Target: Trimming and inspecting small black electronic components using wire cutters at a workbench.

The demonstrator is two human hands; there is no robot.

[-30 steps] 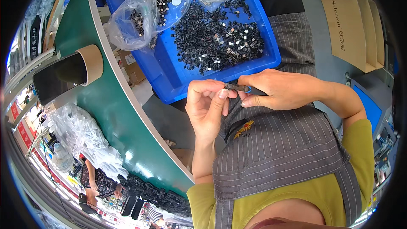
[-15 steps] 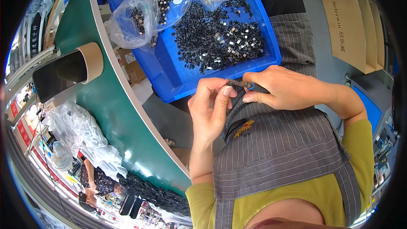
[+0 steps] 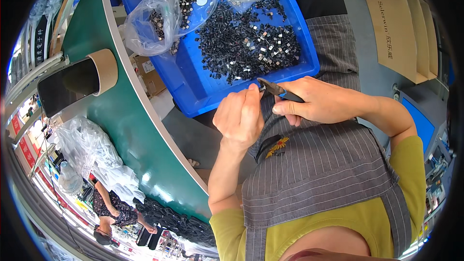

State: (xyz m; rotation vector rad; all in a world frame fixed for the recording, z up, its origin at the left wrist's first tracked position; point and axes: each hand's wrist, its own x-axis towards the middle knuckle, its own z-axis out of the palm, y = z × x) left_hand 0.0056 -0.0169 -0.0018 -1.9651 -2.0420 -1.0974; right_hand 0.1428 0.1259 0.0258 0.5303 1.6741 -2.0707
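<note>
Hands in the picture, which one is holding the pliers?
The right hand: it is wrapped around the dark-handled pliers; the left hand is only near their tip.

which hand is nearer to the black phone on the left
Left. The left hand is to the right of the phone, past the edge of the green table; the right hand, holding pliers, is farther right.

Head-worn wide fisheye view, upright, looking down from above, close over the hands (image 3: pixel 239 117)
</note>
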